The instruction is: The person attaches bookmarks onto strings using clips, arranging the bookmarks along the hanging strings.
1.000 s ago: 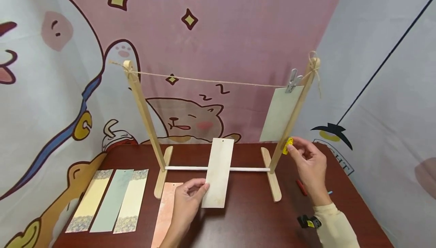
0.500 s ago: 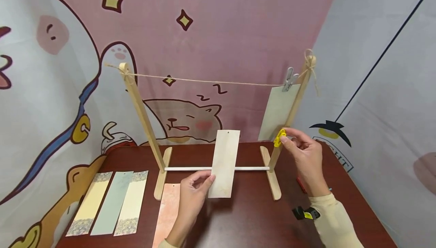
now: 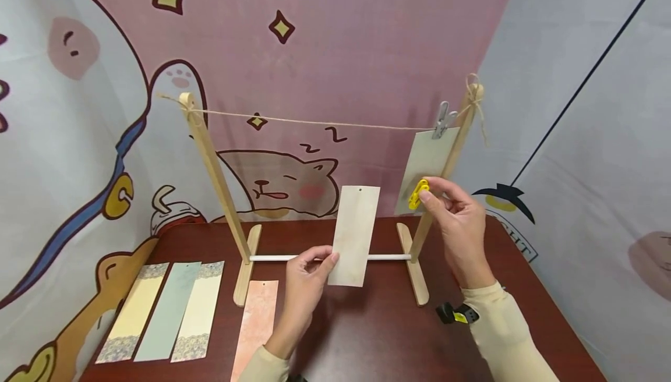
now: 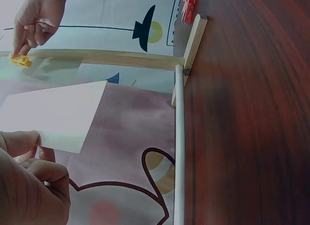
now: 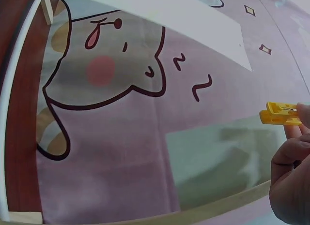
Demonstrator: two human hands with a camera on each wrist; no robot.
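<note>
My left hand [image 3: 309, 280] pinches a cream paper bookmark [image 3: 355, 233] by its left edge, low down, with a small hole at its top. The card is held up in front of the stand's white crossbar [image 3: 390, 257]. Between thumb and fingers of my right hand [image 3: 461, 225] is a yellow clothespin [image 3: 418, 194], seen side-on in the right wrist view. Behind that hand a pale green bookmark [image 3: 427, 158] hangs from the twine [image 3: 314, 121], fastened by a grey clothespin [image 3: 443, 120] near the right post.
The wooden stand has a left post [image 3: 217, 178] and a right post [image 3: 461, 131] on flat feet. A yellow bookmark [image 3: 135, 312], a grey-green one [image 3: 169, 312], a cream one [image 3: 199, 312] and a pink one [image 3: 257, 324] lie at left. A red clothespin [image 4: 189, 8] lies beyond the right foot.
My left hand has raised the cream bookmark and moved it rightward. My right hand has carried the yellow clothespin up and to the left, in front of the hanging bookmark.
</note>
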